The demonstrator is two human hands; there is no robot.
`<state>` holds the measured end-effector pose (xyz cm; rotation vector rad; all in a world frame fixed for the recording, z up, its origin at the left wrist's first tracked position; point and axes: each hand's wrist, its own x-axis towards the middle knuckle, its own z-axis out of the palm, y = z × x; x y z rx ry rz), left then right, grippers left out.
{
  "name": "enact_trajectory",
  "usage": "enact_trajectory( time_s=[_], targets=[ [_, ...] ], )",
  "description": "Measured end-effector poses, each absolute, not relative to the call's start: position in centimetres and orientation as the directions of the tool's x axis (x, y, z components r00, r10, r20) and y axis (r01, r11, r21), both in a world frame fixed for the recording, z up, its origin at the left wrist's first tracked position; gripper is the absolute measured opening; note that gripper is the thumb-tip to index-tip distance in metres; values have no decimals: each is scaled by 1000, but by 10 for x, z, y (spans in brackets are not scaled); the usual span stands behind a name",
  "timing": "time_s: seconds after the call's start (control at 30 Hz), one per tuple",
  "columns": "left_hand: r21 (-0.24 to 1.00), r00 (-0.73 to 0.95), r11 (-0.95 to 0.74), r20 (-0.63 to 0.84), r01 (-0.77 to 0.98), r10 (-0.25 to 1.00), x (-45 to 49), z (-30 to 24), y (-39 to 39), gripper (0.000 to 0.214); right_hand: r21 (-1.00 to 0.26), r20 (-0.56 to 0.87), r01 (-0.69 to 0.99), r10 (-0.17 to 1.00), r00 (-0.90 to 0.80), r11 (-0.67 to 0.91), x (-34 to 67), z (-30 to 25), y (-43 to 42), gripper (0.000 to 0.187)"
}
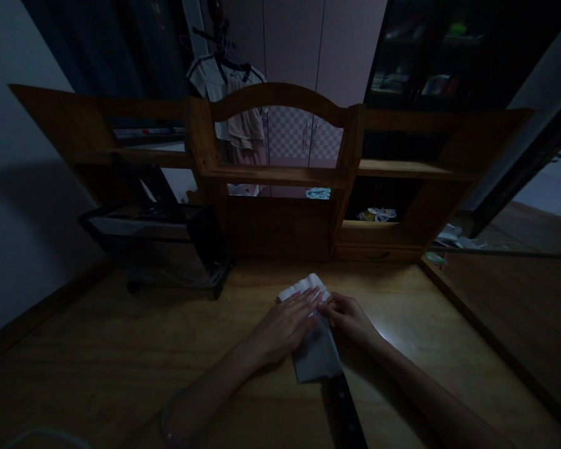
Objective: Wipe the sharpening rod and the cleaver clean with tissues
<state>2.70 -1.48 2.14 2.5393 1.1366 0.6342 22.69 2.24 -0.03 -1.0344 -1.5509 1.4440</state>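
A kitchen cleaver [316,357] lies flat on the wooden tabletop, its black handle [346,415] pointing toward me. White folded material [312,282], either tissue or cloth, covers the far end of the blade. My left hand [287,327] lies flat across this material and the upper blade, fingers stretched out together. At the right edge of the blade, my right hand [348,315] has thumb and fingers pinched at the border of the white material. What exactly sits between those fingertips is partly hidden. Neither hand touches the handle.
A wooden shelf unit [278,178] runs along the back of the table [206,349]. At left stands a dark rack on wheels [168,243]. A raised wooden edge [486,330] borders the right side. Clothes [245,118] hang behind the shelf.
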Motion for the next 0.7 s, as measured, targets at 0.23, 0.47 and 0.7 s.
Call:
enact_trajectory(
  time_s=[0.23,0.47,0.7],
  targets=[
    [501,360,-493,343,711,868,18,0,-5,51,-998,38,31,946,-321,50,227,-6,19,37],
    [504,304,-510,437,696,847,30,23,-16,53,-997,71,-2,959,-276,73,227,-5,20,34],
    [482,494,-589,322,649,808,42,14,-18,53,-995,99,-34,938,-333,93,227,-3,18,30]
  ],
)
